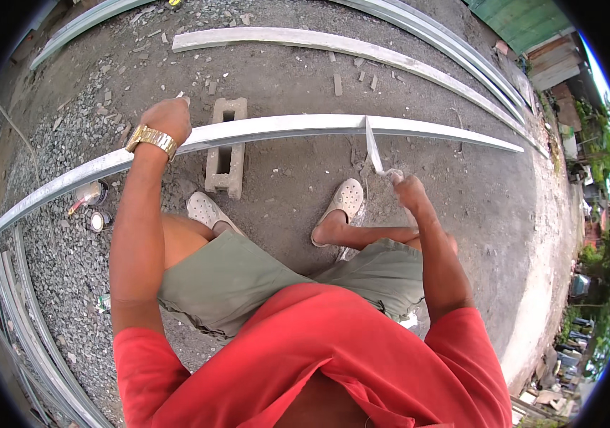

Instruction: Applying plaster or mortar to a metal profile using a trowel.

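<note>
A long, pale, narrow bar (283, 126) runs across in front of me. My left hand (167, 121) is closed, and its wrist with a gold-coloured watch (152, 140) crosses over the bar. A small pale tip shows at the top of that fist, but what it belongs to is hidden. On the other side, my right hand (409, 190) is closed round the whitish handle of what looks like a handsaw (372, 150). Its thin pale blade reaches to the bar. Beneath the bar, between my left hand and the blade, lies a hollow concrete block (226, 153).
More long bars (358, 48) lie on the ground beyond, and a stack of metal lengths (34, 328) is at left. An open can (91, 192) with a brush and a smaller can (101, 222) stand on gravel. Beige clogs (347, 198) are on my feet.
</note>
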Tool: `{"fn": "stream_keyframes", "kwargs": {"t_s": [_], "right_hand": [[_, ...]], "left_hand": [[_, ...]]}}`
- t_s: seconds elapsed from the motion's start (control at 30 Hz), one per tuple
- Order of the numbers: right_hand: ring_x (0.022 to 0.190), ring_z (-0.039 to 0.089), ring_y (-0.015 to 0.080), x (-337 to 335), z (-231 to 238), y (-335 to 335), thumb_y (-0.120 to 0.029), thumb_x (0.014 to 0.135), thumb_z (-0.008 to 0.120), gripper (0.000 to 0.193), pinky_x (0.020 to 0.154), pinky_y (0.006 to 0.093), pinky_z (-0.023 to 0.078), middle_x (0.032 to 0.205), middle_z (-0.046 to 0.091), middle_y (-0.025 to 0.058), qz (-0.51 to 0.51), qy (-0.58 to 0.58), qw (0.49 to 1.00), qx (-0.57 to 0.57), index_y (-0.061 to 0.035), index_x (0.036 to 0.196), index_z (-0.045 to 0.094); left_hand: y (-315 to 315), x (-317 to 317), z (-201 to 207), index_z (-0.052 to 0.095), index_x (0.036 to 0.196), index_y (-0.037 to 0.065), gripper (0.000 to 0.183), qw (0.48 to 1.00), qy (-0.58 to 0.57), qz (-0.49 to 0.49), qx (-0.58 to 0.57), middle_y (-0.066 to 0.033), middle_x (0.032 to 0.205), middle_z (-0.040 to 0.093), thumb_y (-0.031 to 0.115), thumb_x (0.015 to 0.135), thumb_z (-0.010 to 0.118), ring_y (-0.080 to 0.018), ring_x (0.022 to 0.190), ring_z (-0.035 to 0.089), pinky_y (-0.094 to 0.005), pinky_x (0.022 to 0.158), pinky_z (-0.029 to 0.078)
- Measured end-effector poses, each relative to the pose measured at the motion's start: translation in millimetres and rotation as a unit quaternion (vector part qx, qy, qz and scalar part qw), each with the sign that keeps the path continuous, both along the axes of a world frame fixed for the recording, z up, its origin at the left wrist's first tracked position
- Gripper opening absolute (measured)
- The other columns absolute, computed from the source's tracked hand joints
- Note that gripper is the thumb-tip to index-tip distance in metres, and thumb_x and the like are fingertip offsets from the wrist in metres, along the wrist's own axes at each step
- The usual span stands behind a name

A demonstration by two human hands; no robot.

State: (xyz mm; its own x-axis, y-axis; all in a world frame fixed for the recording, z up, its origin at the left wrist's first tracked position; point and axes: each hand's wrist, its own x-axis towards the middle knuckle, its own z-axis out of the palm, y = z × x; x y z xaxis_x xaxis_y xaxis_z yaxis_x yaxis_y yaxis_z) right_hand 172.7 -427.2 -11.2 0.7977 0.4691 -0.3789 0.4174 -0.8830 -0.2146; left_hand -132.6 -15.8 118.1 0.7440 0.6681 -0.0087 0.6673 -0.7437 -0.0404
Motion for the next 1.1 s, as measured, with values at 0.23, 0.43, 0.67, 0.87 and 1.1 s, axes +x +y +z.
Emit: {"fn": "stream_keyframes", "kwargs": {"t_s": [0.23,0.43,0.67,0.87,1.1], "right_hand": [[0.096,0.06,0.0433,-155.4,51.2,134.1,-0.043,0.091,0.048,0.053,0.086,0.0471,0.047,0.097,0.063,0.0289,0.175,0.027,0.981,0.083,0.0038,0.113,0.057],[0.102,0.06,0.0378,-84.9,79.3,130.8,-0.04,0.09,0.05,0.045,0.087,0.0448,0.046,0.103,0.064,0.0237,0.164,-0.007,0.986,-0.005,0.0008,0.104,0.063],[0.108,0.058,0.0361,-104.0,82.1,146.6,-0.042,0.09,0.049,0.048,0.091,0.0423,0.045,0.109,0.062,0.0236,0.172,-0.003,0.985,0.001,0.0015,0.106,0.064],[0.083,0.064,0.0277,-59.1,132.2,181.4,-0.041,0.091,0.048,0.05,0.074,0.0411,0.05,0.095,0.065,0.0196,0.181,0.149,0.967,-0.095,0.005,0.105,0.063],[0.084,0.068,0.0309,55.3,141.6,66.7,-0.025,0.078,0.061,0.03,0.074,0.0376,0.054,0.09,0.068,0.0193,0.179,-0.251,0.936,-0.169,-0.0006,0.093,0.069]], "left_hand": [[-12.3,30.0,1.7,0.065,0.095,0.006,0.02,0.999,0.034,-0.014,-0.015,-0.0184,0.094,0.067,0.008,0.081,0.052,-0.0335,0.092,0.065,-0.0437,0.078,0.052],[1.3,9.4,-4.7,0.065,0.095,0.006,0.02,1.0,0.016,-0.003,-0.025,-0.0188,0.093,0.067,0.009,0.081,0.051,-0.0341,0.091,0.065,-0.0439,0.078,0.052],[4.8,11.7,2.0,0.064,0.094,0.004,0.02,0.999,-0.021,-0.035,-0.002,-0.0206,0.091,0.066,0.008,0.08,0.051,-0.0344,0.089,0.065,-0.0444,0.078,0.052],[11.0,-0.2,-6.2,0.061,0.118,0.008,0.04,0.997,-0.006,-0.018,-0.081,-0.0239,0.096,0.065,0.012,0.078,0.059,-0.0366,0.092,0.062,-0.0457,0.083,0.048],[34.3,27.0,-66.7,0.062,0.105,0.003,0.029,0.992,0.022,-0.083,-0.088,-0.0214,0.102,0.065,0.007,0.077,0.055,-0.0359,0.1,0.061,-0.0446,0.087,0.048]]}}
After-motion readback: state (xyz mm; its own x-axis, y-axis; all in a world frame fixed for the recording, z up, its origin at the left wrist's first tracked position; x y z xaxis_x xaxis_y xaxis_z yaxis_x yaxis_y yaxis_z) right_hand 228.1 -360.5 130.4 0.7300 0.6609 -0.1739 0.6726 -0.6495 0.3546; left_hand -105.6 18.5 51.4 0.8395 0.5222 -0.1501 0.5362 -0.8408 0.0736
